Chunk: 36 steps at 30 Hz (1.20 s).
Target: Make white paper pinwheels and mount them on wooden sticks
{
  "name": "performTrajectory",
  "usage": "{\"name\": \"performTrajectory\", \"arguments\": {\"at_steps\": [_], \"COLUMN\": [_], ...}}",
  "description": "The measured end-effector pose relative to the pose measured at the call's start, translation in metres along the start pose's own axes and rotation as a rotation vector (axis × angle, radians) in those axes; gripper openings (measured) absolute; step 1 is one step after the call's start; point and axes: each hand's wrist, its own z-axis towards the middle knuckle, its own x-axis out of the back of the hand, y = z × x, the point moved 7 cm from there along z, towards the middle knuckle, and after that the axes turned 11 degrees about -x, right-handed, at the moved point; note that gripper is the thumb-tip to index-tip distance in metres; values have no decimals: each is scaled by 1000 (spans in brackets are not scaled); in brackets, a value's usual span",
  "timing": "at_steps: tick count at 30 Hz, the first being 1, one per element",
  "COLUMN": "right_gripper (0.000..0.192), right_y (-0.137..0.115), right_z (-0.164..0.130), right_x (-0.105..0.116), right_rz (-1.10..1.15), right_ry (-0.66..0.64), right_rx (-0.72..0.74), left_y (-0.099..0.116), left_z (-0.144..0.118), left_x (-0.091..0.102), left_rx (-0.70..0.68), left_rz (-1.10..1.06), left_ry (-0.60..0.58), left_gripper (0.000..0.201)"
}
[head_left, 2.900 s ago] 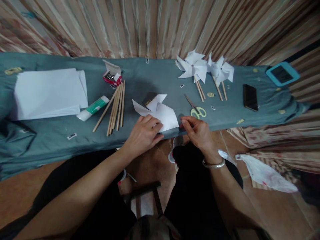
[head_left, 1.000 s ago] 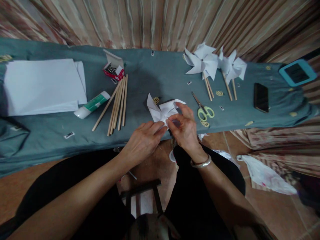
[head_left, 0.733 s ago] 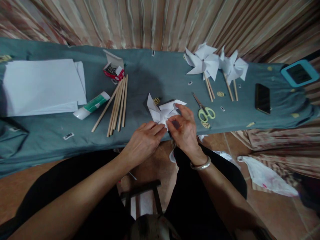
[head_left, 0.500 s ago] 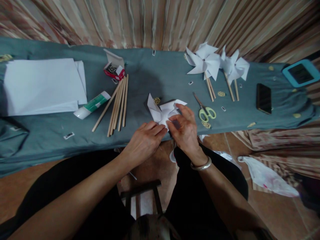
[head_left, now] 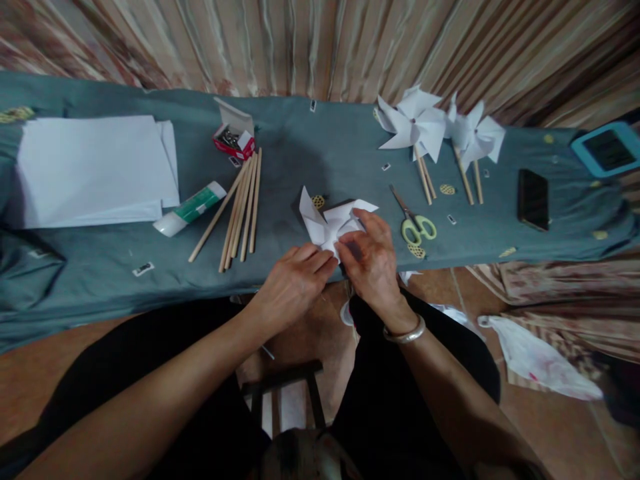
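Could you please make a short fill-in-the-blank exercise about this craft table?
1. Both hands, the left hand and the right hand, fold a white ____.
2. The scissors have ____ handles.
3. Beside the wooden sticks lies a green and white ____.

Missing words: paper; yellow-green; tube

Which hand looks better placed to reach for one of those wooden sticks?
Probably the left hand: the wooden sticks lie on its side of the folded paper, while the right hand presses the paper's folds and would have to cross over.
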Motion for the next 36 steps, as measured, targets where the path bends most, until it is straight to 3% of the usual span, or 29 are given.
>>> {"name": "performTrajectory", "arguments": {"at_steps": [25, 36], "right_gripper": [22, 27], "right_y": [-4, -13], "right_z": [-6, -7], "right_x": [0, -5], "right_rz": [-32, -302], "right_ry": [-33, -28], "right_rx": [19, 119], "left_y": [1, 1], "left_z": [1, 1], "left_x": [0, 0], "left_rx": [-9, -9], "left_rz": [-24, -44], "left_ry": [-4, -8], "left_gripper": [18, 19]}}
